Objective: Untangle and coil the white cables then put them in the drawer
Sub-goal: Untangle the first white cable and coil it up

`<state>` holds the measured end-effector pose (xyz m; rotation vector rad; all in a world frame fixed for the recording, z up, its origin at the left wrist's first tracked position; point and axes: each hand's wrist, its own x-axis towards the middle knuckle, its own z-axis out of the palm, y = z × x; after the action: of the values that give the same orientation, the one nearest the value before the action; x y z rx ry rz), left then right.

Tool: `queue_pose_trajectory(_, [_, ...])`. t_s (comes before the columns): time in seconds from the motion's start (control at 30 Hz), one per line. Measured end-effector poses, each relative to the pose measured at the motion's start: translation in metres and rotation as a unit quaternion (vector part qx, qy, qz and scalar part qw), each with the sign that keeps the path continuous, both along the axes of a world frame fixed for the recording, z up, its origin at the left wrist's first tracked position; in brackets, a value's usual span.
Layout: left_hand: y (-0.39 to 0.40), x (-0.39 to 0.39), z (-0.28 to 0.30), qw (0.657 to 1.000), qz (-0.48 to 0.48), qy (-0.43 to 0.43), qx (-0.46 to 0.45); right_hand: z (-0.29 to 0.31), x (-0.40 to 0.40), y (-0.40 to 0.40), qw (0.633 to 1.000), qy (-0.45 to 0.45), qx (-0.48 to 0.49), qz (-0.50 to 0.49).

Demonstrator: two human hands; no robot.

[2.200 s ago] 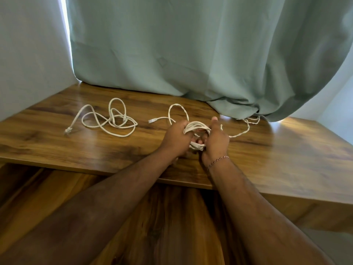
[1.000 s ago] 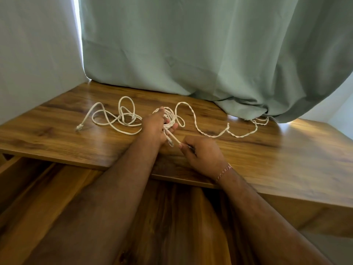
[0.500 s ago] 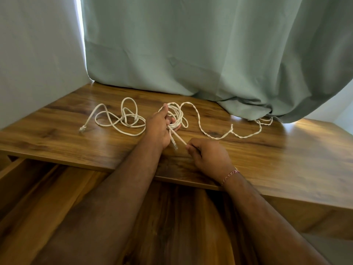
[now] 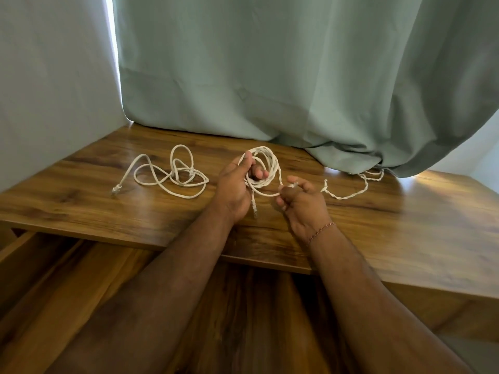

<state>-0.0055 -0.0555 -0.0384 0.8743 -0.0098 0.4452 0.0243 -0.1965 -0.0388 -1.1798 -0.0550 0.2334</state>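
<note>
Gripping a coil of white cable [image 4: 263,168], the left hand [image 4: 235,184] is closing its fingers around several loops, with a plug end [image 4: 253,205] dangling at its 6 o'clock; the right hand [image 4: 299,201], at the left hand's 3 o'clock, is pinching the same cable's strand between thumb and fingertips; the twisted tail [image 4: 348,194] is trailing toward 2 o'clock, seemingly under the green curtain [image 4: 297,76]; a second loose cable [image 4: 172,176] is lying on the wooden desk [image 4: 81,201] at 9 o'clock; the open drawer [image 4: 67,279] is sitting at 7 o'clock.

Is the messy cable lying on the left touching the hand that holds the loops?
Apart. The head view shows bare wooden tabletop between the loose cable and the left hand holding the coil.
</note>
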Motion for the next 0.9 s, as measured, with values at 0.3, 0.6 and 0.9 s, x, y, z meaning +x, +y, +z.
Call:
queue_pose_trajectory(0.3, [0.0,-0.002,0.0,0.999,-0.016,0.025,-0.04,-0.009,0.001,0.037,0.999,-0.042,-0.021,-0.023])
queue_pose_trajectory(0.6, [0.004,-0.001,0.001,0.99,-0.007,0.127,-0.054,-0.015,-0.004,0.03,0.992,-0.113,0.035,0.048])
queue_pose_trajectory(0.9, [0.008,-0.005,-0.001,0.98,-0.086,0.18,0.011,-0.013,-0.007,0.025,0.984,-0.118,0.085,0.099])
